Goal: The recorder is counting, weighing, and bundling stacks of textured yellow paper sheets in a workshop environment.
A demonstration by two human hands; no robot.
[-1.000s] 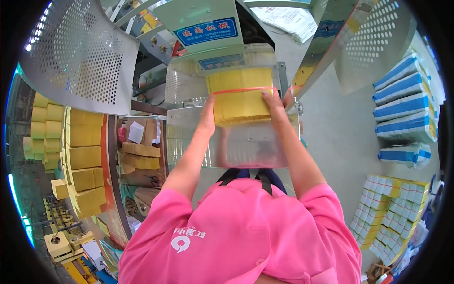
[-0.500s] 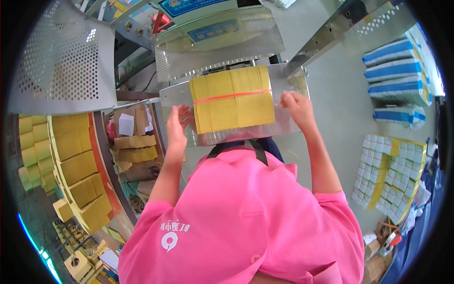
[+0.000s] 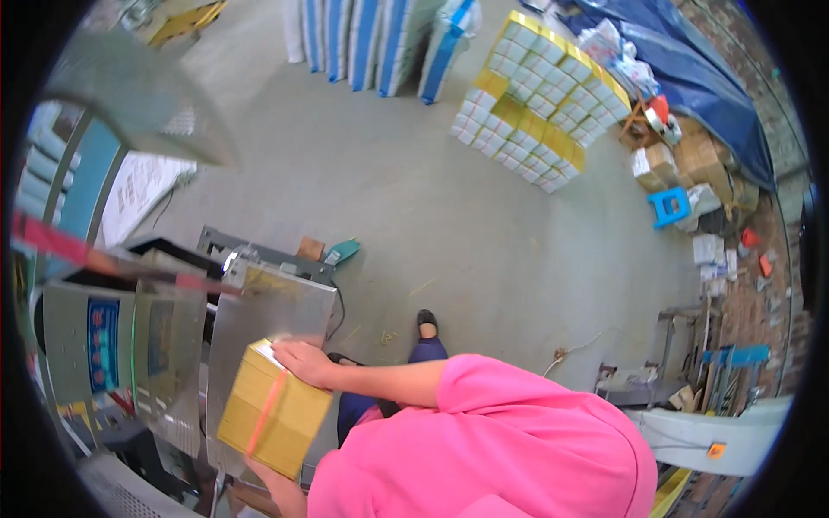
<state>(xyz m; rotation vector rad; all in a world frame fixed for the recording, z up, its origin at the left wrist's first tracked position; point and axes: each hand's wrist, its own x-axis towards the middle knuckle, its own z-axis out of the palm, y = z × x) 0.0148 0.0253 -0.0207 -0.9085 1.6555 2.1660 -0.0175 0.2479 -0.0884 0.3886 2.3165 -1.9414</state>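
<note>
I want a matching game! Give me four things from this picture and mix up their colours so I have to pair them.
Things:
1. bundle held between the left hand and the right hand
2. small stool on the floor
3. sleeve of the person's shirt
4. sheet-metal plate of the machine

Colours:
A. pink
B. shiny grey
C. yellow with an orange band
D. blue

Pairs: 1-C, 2-D, 3-A, 4-B

Packing workshop: stacked cartons (image 3: 544,104), sealing machine (image 3: 268,319)
</note>
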